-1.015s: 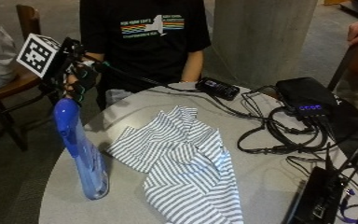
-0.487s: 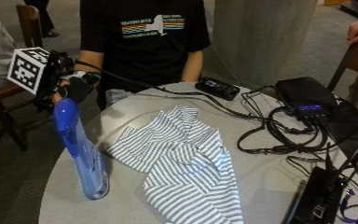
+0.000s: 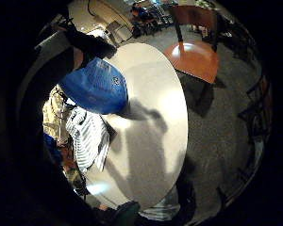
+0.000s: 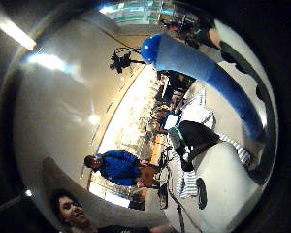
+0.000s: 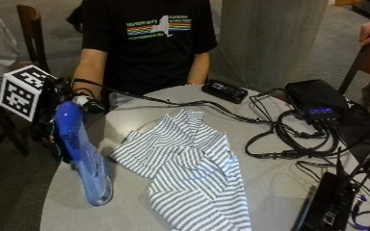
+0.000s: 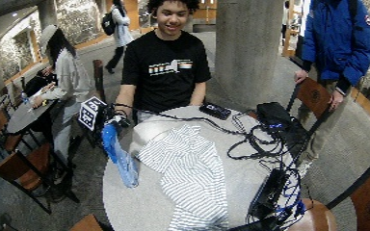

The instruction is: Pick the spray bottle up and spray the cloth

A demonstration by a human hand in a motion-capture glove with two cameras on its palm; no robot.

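Note:
A spray bottle with a blue head and a clear blue body stands on the left side of the round grey table. My gloved right hand is at the bottle's head from the table's left edge, fingers curled round the neck. Both palm views show the bottle close up: the blue head fills the space by the palm, and the neck runs between palm and fingers. A white cloth with blue stripes lies crumpled in the middle of the table, just right of the bottle. In the wide view the bottle, hand and cloth stand the same way.
A tangle of black cables and black boxes cover the table's right side. A small black device lies at the far edge. A wooden chair stands to the left, a concrete pillar behind.
My hand has come down and to the left, from above the bottle's head to beside it. Bottle and cloth have stayed where they were.

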